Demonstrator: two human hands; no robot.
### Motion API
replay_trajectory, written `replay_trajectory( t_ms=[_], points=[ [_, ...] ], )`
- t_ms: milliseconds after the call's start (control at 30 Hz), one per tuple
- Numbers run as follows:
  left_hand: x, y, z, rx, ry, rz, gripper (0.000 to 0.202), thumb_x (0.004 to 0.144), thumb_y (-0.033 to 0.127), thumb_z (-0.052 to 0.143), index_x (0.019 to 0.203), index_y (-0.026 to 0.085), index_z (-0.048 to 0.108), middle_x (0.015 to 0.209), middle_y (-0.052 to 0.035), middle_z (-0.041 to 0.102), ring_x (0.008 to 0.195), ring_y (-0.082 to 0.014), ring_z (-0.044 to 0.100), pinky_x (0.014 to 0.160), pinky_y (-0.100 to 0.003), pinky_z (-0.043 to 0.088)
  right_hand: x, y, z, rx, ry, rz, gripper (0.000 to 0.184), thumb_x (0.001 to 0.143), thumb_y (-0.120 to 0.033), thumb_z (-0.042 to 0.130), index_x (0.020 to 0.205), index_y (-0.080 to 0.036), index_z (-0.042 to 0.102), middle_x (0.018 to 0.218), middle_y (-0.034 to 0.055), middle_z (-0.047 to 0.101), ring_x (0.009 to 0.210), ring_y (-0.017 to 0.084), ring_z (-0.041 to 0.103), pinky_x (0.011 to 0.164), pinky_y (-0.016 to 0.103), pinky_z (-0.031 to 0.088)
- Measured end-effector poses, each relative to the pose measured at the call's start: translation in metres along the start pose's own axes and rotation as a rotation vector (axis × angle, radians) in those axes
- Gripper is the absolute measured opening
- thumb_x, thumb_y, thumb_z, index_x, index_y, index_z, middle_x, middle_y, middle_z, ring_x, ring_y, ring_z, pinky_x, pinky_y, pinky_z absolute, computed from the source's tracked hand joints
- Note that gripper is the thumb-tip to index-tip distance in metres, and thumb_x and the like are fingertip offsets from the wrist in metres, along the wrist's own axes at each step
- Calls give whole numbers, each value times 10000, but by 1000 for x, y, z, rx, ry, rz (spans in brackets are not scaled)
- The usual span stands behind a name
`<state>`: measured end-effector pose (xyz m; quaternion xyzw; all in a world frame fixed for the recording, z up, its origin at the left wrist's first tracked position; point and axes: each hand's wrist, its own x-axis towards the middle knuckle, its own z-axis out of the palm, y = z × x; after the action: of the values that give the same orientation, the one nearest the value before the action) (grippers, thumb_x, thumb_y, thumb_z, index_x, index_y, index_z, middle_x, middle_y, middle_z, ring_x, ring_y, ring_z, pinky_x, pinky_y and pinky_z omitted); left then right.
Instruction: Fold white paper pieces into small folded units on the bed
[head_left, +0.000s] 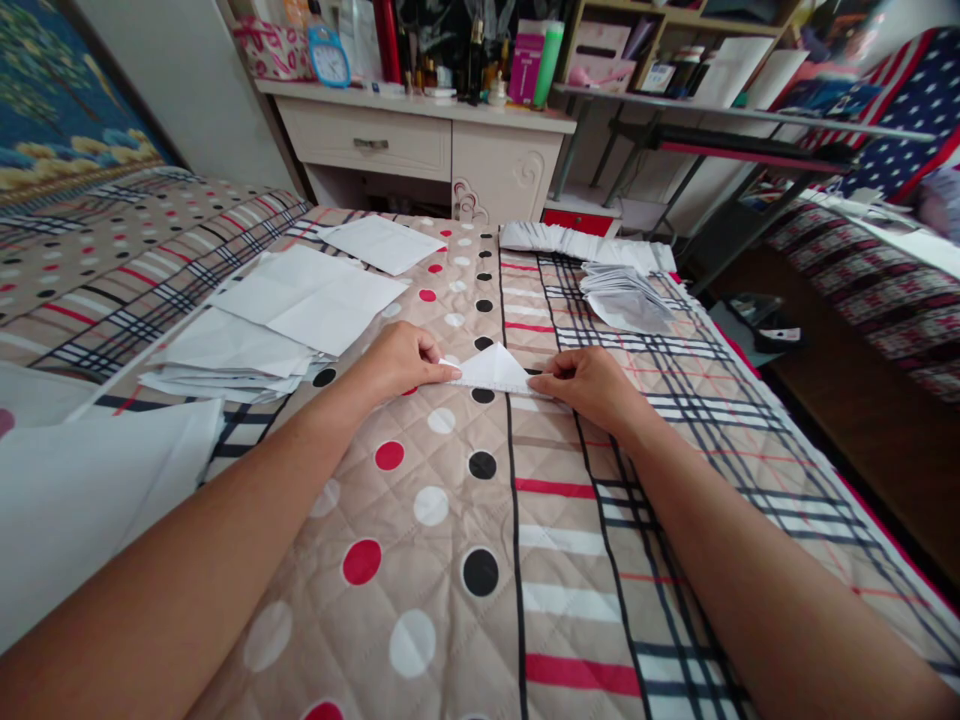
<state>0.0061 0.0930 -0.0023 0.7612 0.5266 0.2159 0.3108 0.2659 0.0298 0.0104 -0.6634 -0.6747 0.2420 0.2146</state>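
Two bare hands meet at the centre of the frame over a bed spread with a quilted beige cover (450,560). The cover is printed with red, black and white dots on its left half and red-and-black plaid stripes on its right. Between the hands lies a small white folded paper triangle (495,370), flat on the cover, with its apex toward the top of the frame and its long edge toward the wearer.

Left hand (401,362): palm down, fingers (442,372) closed in a pinch on the triangle's left corner. Right hand (589,385): fingers (544,385) likewise closed on the right corner, which is hidden beneath them. The triangle spans the gap from one set of fingertips to the other and touches both, its middle uncovered. Both forearms run in from the lower corners of the frame.

Left of centre, near the left hand, is a loose stack of flat white paper sheets (247,345). A single white square sheet (382,243) lies beyond it, toward the top. At lower left, a large white sheet (82,490) is cut by the frame edge.

Upper right of centre is a heap of folded white paper pieces (626,295), well apart from the right hand. A long row of similar folded pieces (577,243) lies just behind it at the bed's far edge.

At the top of the frame, a cream-white bench with a drawer (427,140) carries a blue alarm clock (328,57) and bottles.
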Motion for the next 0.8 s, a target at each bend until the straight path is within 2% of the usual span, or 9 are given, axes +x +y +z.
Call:
replay_trajectory(
  t_ms=[567, 800],
  points=[
    [0, -1, 3, -34, 16, 10, 280, 583, 397, 774, 569, 164, 620, 690, -21, 657, 575, -130, 525, 521, -268, 348, -2, -3, 0, -8, -3, -22, 292, 727, -384, 643, 540, -180, 551, 517, -15, 491, 525, 115, 422, 514, 281, 271],
    [-2, 0, 4, -33, 37, 21, 289, 580, 398, 776, 553, 169, 603, 656, -18, 642, 565, -130, 516, 527, -273, 339, -1, 2, 2, -68, 43, -49, 247, 725, -379, 669, 595, -180, 603, 585, 1, 572, 556, 125, 471, 529, 274, 292]
  ],
)
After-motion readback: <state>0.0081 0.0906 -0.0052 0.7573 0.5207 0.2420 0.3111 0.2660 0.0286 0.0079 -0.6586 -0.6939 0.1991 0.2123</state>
